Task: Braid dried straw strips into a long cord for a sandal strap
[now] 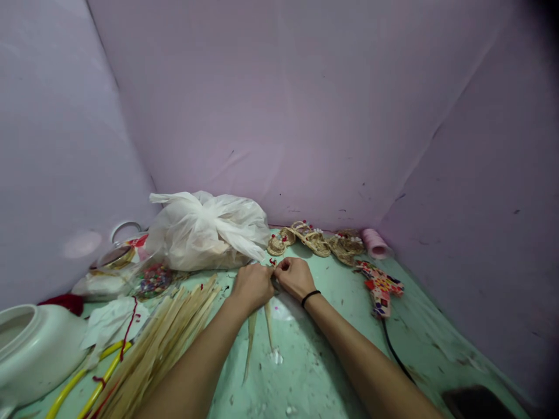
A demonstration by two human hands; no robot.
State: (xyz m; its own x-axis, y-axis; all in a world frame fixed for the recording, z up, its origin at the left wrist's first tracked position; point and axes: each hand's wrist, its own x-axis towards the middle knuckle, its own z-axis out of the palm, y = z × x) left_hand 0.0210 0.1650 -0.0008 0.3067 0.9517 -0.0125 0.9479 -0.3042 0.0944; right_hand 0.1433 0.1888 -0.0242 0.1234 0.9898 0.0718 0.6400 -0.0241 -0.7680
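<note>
My left hand (pixel 255 288) is closed, back upward, around pale dried leaf strips; two loose tails of the leaf strip (pixel 251 334) hang down below it onto the green tabletop. My right hand (pixel 297 278), with a black band at the wrist, meets it, thumb and fingers pinched together. What sits between those fingertips is small and mostly hidden. Just beyond them shows a small red bit (pixel 273 262). Left of my forearm lies a bundle of dried leaf strips (pixel 174 326). Small woven straw sandals (pixel 312 240) with red and white beads rest behind my hands.
A knotted white plastic bag (pixel 209 233) stands against the wall, near a bag of coloured beads (pixel 154 280). Yellow handles (pixel 72 387) and a white ceramic pot (pixel 48 355) occupy the left. On the right are a pink thread spool (pixel 374 243) and a patterned, cloth-covered corded tool (pixel 381 288).
</note>
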